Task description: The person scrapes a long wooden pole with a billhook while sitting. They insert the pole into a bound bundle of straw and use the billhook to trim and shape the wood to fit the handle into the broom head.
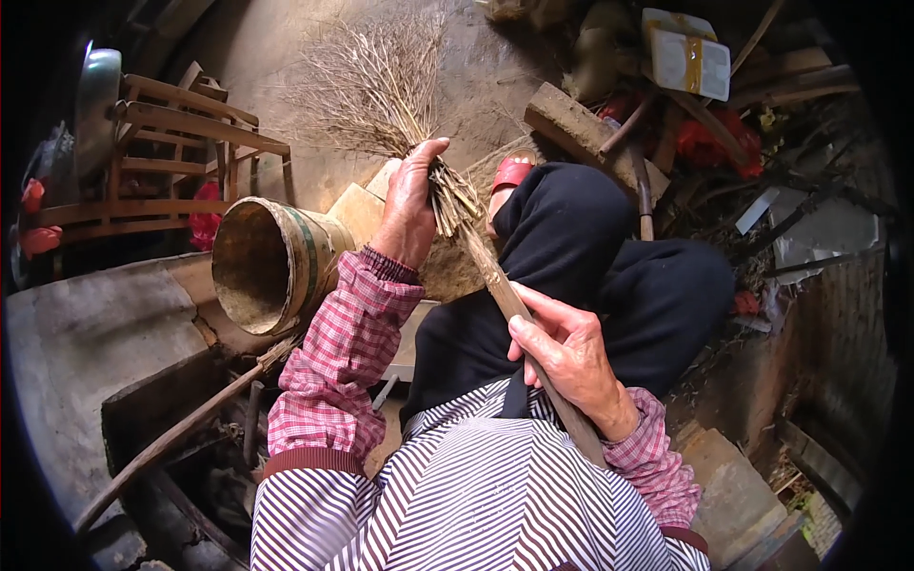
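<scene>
Across the lap, a twig broom (400, 86) lies slanted: the left hand (411, 205) clamps its bound neck to keep twigs bunched, while the right hand (568, 357) wraps the wooden handle (505, 295), steadying it.

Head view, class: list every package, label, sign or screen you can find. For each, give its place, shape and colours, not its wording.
Flat carton package: top right, lying among the clutter beyond the person's knees; rectangular, white, with a yellow band across it.
No signs or screens show; any print on the carton is too small to make out.
</scene>
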Motion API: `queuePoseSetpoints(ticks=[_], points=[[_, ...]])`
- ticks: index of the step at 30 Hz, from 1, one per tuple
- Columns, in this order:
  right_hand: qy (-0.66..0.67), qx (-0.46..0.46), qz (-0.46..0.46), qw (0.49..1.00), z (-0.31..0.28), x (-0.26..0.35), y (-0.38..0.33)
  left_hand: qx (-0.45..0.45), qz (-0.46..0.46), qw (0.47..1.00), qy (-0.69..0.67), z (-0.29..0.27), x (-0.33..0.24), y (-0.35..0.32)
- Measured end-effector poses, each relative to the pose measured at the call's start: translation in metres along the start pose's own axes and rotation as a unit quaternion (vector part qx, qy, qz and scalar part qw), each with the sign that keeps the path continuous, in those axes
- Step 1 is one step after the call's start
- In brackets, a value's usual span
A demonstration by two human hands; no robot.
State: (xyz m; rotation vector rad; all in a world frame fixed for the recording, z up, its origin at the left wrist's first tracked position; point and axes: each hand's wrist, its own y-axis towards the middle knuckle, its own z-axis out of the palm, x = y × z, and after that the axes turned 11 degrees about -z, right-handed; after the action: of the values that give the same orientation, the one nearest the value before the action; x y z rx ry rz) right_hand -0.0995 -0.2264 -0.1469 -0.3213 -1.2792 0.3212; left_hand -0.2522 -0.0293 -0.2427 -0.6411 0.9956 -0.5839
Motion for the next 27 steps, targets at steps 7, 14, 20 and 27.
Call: queuePoseSetpoints(ticks=[7,14,20,27], points=[[0.056,0.019,0.004,0.998,-0.005,-0.007,-0.001,0.008,0.008,0.999,0.051,0.004,0.0,-0.008],[0.178,0.001,0.011,0.984,-0.011,-0.007,0.009,0.042,0.018,0.998,0.052,0.029,-0.001,-0.022],[0.152,0.002,0.004,0.988,-0.009,-0.009,0.01,0.02,0.016,0.997,0.068,0.022,0.002,-0.015],[0.161,0.013,-0.01,0.987,-0.01,-0.008,0.017,0.042,0.055,0.992,0.107,0.016,-0.004,-0.008]])
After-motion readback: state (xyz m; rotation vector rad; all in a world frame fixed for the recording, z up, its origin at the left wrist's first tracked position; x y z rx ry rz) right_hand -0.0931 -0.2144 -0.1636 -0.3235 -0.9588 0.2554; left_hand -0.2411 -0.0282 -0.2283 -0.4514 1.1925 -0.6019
